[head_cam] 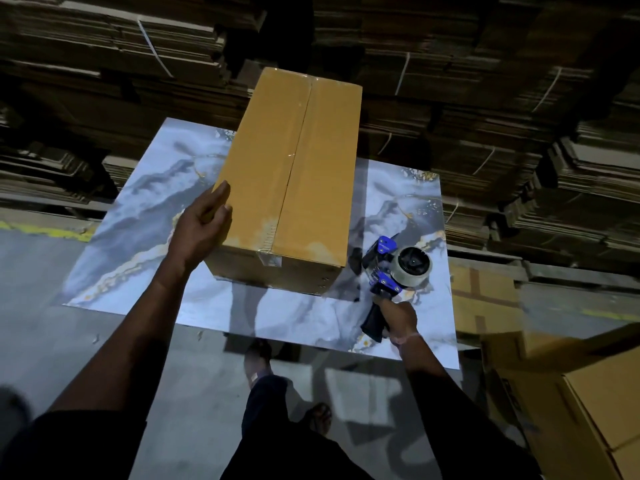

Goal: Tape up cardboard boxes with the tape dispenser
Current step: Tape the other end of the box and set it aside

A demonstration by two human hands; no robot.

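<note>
Your left hand (pixel 204 225) presses flat against the box (pixel 287 181); your right hand (pixel 398 318) grips the tape dispenser (pixel 394 271) just right of it.

No legible text; perhaps dark print, unreadable, on lower-right carton (pixel 519 407)

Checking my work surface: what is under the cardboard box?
The cardboard box stands on a marble-patterned table, left hand on its side. The patch of table beneath it is covered.

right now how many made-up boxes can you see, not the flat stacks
2: one cardboard box on the marble-patterned table, and another box at lower right, partly cut off. More may sit out of frame.
</note>
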